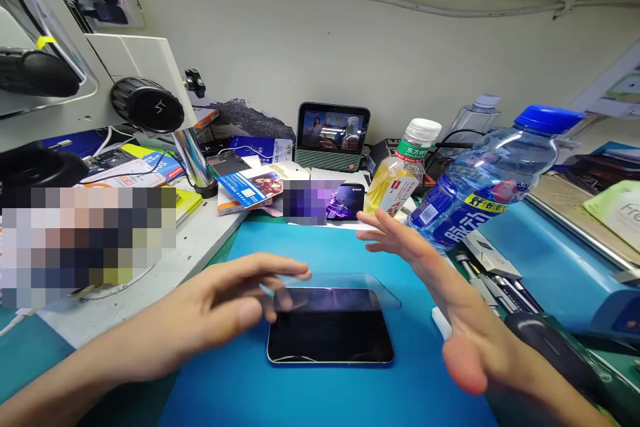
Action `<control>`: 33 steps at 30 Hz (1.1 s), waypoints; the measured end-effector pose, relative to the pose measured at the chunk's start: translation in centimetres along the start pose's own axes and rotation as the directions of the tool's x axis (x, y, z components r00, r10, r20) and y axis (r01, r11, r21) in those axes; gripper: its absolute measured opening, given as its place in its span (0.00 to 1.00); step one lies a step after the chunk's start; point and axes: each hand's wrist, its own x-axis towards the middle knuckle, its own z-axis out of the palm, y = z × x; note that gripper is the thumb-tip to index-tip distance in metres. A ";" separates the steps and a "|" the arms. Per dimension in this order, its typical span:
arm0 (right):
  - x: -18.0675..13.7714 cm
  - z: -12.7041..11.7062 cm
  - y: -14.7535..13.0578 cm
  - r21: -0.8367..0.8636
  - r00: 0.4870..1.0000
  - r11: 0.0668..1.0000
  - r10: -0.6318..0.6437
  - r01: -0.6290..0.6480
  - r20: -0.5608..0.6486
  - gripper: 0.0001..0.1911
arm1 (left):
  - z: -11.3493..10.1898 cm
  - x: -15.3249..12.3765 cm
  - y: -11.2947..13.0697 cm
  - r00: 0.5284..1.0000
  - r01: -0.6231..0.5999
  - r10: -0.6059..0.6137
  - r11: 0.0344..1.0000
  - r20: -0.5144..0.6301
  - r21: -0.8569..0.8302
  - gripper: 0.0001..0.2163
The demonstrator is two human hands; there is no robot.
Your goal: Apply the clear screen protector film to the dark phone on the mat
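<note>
A phone (330, 337) with a dark screen lies flat on the blue mat. Above its far half hovers a clear screen protector (345, 283), tilted, with rounded corners. My left hand (235, 300) has its fingers at the protector's left end; the index finger is over it and other fingertips show through the clear sheet. Its thumb points toward the phone without touching the sheet. To the right of the phone, my right hand (445, 293) is raised and holds nothing, its fingers stretched out and thumb apart.
A microscope stand (145, 80) rises at the left on a white base. Behind the mat are a smart display (333, 133), paper packets (255, 187), a tea bottle (400, 167) and a large blue-capped bottle (480, 180). Pens (505, 287) and a blue machine (555, 267) sit at the right.
</note>
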 end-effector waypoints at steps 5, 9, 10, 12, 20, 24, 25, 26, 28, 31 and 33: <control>0.1 -0.5 -0.5 0.035 0.995 0.996 0.077 -0.080 0.069 0.54 | 1.2 -0.5 -0.2 0.972 -0.207 0.233 0.815 0.021 0.541 0.41; 0.3 -0.3 -0.8 0.009 0.997 1.000 0.008 -0.009 0.079 0.52 | 1.8 -0.1 -0.5 0.958 -0.259 0.282 0.768 0.053 0.586 0.48; 0.4 -0.2 -0.9 0.001 0.997 1.000 -0.006 0.006 0.078 0.52 | 1.8 0.0 -0.6 0.959 -0.254 0.281 0.773 0.045 0.581 0.48; 0.6 -0.3 -1.0 -0.018 0.997 0.999 -0.027 0.029 0.079 0.52 | 1.7 0.1 -0.6 0.962 -0.238 0.272 0.783 0.027 0.575 0.48; 0.4 -0.8 -1.1 -0.090 0.993 0.996 -0.012 0.023 0.118 0.45 | 1.0 -0.1 -0.9 0.965 -0.233 0.261 0.804 0.027 0.547 0.45; 0.4 -0.9 -1.2 -0.137 0.985 0.991 0.020 0.003 0.171 0.42 | 0.9 0.3 -1.1 0.983 -0.149 0.184 0.788 0.002 0.598 0.45; 0.5 -0.9 -1.2 -0.147 0.982 0.989 0.025 0.003 0.185 0.42 | 0.9 0.4 -1.1 0.985 -0.131 0.172 0.772 -0.005 0.622 0.46; 0.5 -0.8 -1.3 -0.155 0.979 0.988 0.030 0.001 0.202 0.42 | 1.0 0.6 -1.0 0.987 -0.114 0.159 0.755 -0.012 0.645 0.47; 0.5 -0.6 -1.2 -0.158 0.973 0.987 0.038 -0.001 0.229 0.42 | 1.0 0.8 -0.9 0.991 -0.076 0.132 0.728 -0.031 0.681 0.46; 0.4 -0.4 -1.1 -0.140 0.964 0.990 0.045 -0.008 0.261 0.42 | 1.2 1.0 -0.6 0.994 -0.033 0.097 0.702 -0.050 0.712 0.41; 0.4 -0.3 -0.9 -0.128 0.961 0.992 0.048 -0.013 0.272 0.42 | 1.3 1.0 -0.5 0.995 -0.017 0.081 0.687 -0.053 0.726 0.37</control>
